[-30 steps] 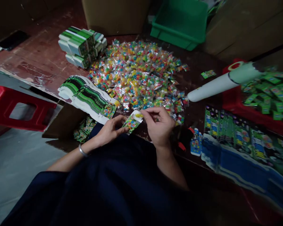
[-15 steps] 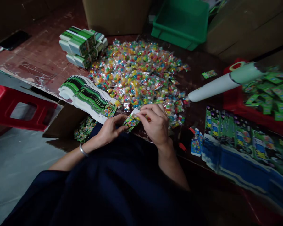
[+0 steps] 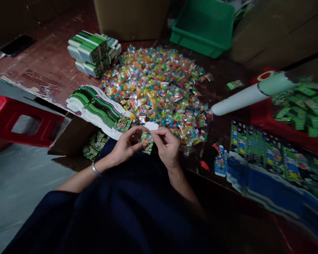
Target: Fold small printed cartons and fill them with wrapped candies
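In the head view, the left hand (image 3: 127,145) had its grip closed on the side of a small printed carton (image 3: 146,138), thumb across the front. The right hand (image 3: 168,146) pinched the carton's upper corner, beside the raised white flap (image 3: 151,126). The carton stood tilted between both hands, just in front of the heap of candy bags (image 3: 159,83) on the worktop (image 3: 49,53). A fanned row of flat cartons (image 3: 99,106) lay near the left hand, above an open cardboard box (image 3: 71,137).

The step in hand looked like closing the carton's top. The next move seemed to call for a steady left hold and right fingertips folding the flap in squarely, without creasing it; the carton's contents could not be seen.
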`<state>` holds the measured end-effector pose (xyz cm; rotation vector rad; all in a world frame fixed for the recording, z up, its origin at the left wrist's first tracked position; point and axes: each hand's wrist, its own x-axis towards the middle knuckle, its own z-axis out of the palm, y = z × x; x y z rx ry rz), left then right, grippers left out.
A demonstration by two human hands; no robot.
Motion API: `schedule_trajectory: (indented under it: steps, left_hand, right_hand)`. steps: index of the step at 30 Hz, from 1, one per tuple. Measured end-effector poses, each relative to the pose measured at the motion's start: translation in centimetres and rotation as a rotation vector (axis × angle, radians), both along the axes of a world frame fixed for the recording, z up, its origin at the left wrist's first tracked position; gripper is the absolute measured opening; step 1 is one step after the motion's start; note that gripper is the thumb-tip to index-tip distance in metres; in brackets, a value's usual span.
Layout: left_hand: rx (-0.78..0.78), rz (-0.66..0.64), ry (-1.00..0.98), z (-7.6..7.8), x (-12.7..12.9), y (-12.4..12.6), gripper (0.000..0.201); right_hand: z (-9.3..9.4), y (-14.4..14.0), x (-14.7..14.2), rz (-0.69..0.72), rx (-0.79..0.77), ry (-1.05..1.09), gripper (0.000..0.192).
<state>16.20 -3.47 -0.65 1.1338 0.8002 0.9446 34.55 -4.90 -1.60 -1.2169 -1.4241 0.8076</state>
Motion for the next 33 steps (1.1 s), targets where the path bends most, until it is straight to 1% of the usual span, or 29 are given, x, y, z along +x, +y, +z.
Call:
schedule_trajectory:
  steps: [2,5,7,9,16,22,24,27,31,33]
  left_hand:
    - [-0.037,-0.024,-0.013,-0.1,0.1,0.0,0.041]
    - [-0.073,0.015,-0.054,-0.2,0.3,0.1,0.052]
    - [-0.086,0.053,-0.073,-0.3,0.3,0.1,0.059]
    - [-0.084,0.064,-0.065,-0.4,0.3,0.1,0.061]
    - [0.025,0.054,0.095,-0.4,-0.4,0.0,0.055]
    - [0.104,-0.026,0.154,-0.2,-0.8,0.0,0.051]
    - [0.114,-0.04,0.161,0.0,-1.0,0.0,0.053]
    - [0.098,-0.049,0.152,0.1,-1.2,0.0,0.052]
    - [0.06,-0.047,0.123,-0.1,-1.9,0.0,0.042]
    - [0.073,-0.089,0.16,0.1,-3.0,0.3,0.038]
  right_hand:
    - [-0.3,0.0,-0.4,-0.028,0.023,0.017,0.011]
    - [-0.3,0.1,-1.0,-0.038,0.028,0.106,0.007]
    - [0.0,0.2,-1.3,-0.06,0.013,0.173,0.017]
    - [0.3,0.3,-1.4,-0.052,-0.017,0.176,0.019]
    - [1.2,1.8,0.2,0.061,-0.216,0.146,0.023]
    - [1.3,2.7,1.2,0.117,-0.255,0.149,0.025]
    - [1.4,2.6,1.1,0.116,-0.241,0.131,0.024]
    - [1.7,2.1,0.6,0.105,-0.157,0.064,0.025]
    - [2.1,1.2,0.0,0.129,-0.048,-0.018,0.028]
    - [2.0,0.9,-0.2,0.17,-0.031,-0.044,0.029]
